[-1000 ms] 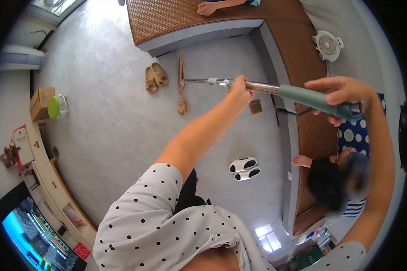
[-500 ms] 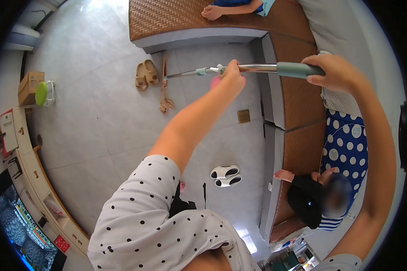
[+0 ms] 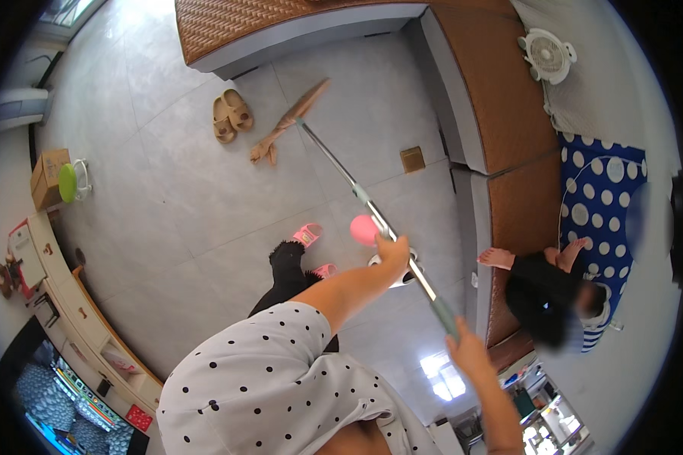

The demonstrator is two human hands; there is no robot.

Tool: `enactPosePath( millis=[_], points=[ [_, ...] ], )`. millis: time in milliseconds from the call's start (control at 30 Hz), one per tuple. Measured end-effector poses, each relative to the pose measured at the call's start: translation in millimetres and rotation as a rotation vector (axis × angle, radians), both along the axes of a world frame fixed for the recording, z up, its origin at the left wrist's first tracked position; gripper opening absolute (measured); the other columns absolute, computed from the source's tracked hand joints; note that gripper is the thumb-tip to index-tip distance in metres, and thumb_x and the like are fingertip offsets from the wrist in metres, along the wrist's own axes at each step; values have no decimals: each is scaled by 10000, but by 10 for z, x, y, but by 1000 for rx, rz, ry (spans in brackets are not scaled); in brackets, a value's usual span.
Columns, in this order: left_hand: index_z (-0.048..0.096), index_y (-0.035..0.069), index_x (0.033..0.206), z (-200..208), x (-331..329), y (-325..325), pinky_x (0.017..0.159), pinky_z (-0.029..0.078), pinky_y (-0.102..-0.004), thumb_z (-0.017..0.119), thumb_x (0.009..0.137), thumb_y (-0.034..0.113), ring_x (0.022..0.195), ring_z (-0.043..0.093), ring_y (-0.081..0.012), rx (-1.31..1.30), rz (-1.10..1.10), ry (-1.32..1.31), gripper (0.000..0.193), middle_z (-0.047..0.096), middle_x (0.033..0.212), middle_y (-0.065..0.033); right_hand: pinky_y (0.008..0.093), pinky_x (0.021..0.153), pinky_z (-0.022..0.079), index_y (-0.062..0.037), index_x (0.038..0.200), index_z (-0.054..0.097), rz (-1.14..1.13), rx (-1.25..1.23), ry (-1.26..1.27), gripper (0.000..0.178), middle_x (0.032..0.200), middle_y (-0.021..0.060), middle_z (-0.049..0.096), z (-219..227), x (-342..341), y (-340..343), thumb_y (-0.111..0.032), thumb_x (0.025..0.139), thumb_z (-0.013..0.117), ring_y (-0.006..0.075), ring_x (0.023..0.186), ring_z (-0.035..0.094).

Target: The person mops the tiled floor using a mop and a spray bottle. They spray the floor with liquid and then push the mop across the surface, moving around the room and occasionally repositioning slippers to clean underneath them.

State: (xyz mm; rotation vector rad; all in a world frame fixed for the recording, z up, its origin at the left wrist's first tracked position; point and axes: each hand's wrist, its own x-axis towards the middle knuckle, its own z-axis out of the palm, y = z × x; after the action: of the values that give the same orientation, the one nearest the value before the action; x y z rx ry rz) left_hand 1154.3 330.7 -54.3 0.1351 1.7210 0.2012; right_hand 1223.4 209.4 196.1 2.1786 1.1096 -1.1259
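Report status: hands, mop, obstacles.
Left hand round mop pole, right hand on its green grip. Tan cloth head on floor. Tan slippers left of it, apart.

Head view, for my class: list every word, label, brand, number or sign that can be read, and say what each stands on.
No text is clear enough to quote.
Television: marks on the lit screen, too small to read.
Blue spotted cloth: faint marks in a white dot, too blurred to read.
Cardboard box: any print is too small to read.
Mop: no lettering can be made out.
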Motion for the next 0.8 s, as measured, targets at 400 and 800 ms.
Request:
enactPosePath(
  millis=[400,800],
  points=[
    [374,8,1073,291,-635,-1737,540,450,-374,611,601,91,681,539,-234,-23,-427,-5,536,509,793,-141,360,608,469,-61,1174,415,-652,362,223,477,802,190,587,250,-1181,-2015,-133,737,593,357,700,590],
    [397,58,996,-1198,-434,-392,496,380,-312,531,551,-49,656,444,-168,406,-200,38,477,435,761,-47,242,563,461,-50,1244,375,-743,586,487,511,800,86,564,-1968,-826,-1467,-58,768,560,125,612,562]
  ],
)
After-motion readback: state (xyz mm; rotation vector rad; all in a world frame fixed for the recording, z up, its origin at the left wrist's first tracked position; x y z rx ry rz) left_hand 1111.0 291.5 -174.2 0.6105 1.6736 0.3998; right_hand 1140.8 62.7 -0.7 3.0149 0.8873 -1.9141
